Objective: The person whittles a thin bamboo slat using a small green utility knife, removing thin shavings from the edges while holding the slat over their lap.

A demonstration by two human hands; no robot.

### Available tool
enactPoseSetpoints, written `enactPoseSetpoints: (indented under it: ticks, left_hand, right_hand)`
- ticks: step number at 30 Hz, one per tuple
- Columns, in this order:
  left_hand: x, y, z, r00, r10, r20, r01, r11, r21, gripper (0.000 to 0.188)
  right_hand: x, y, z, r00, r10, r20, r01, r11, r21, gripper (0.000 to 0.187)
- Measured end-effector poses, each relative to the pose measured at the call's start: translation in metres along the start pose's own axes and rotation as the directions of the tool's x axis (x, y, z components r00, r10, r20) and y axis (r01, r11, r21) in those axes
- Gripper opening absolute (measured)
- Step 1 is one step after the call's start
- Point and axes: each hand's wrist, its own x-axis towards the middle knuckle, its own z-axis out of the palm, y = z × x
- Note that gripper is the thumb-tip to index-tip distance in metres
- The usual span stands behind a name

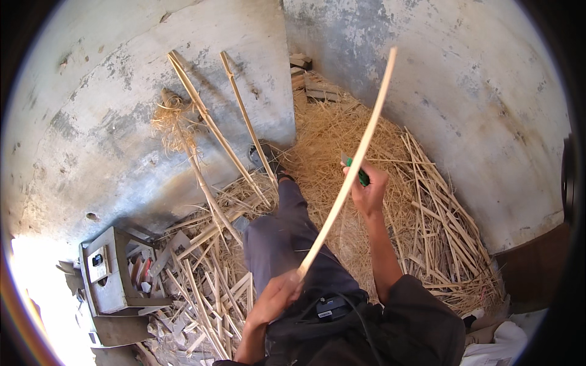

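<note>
A long pale strip of split bamboo [342, 198] slants from my lap up toward the far right, bowed slightly along its length. Its near end is gripped in my left hand [278, 297], low over my thigh. My right hand [371, 194] is closed round a small green-handled knife [363, 177], beside the strip about halfway up. A bit of grey blade shows past the fingers, close to the strip's far side; whether it touches the bamboo I cannot tell.
Bamboo poles [210, 119] lean on the left wall, one topped with curled shavings [173, 119]. Shavings [332, 131] cover the floor ahead. Piles of split strips lie right [442, 219] and left [213, 299]. A worn wooden box [116, 268] stands at the left.
</note>
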Motion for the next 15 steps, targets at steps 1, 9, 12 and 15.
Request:
enactPoseSetpoints:
  ticks: [1, 9, 12, 15]
  left_hand:
    - [-0.001, 0.001, 0.002, 1.000, -0.022, 0.008, 0.022, 1.000, -0.006, 0.046]
    - [0.003, -0.002, -0.009, 0.998, -0.042, -0.039, 0.036, 0.990, -0.138, 0.047]
    - [0.004, -0.001, -0.010, 0.997, -0.004, -0.072, -0.005, 0.993, -0.122, 0.047]
    - [0.005, 0.004, -0.009, 0.996, 0.019, -0.085, -0.030, 0.991, -0.131, 0.048]
  right_hand:
    - [-0.003, 0.002, -0.001, 0.999, 0.044, -0.003, -0.044, 0.999, 0.025, 0.041]
    - [-0.025, -0.012, -0.007, 0.966, 0.246, 0.083, -0.257, 0.949, 0.181, 0.043]
    - [-0.036, -0.026, -0.004, 0.972, 0.082, 0.221, -0.115, 0.984, 0.139, 0.040]
    - [-0.045, -0.042, -0.003, 0.957, -0.002, 0.290, -0.057, 0.979, 0.196, 0.037]
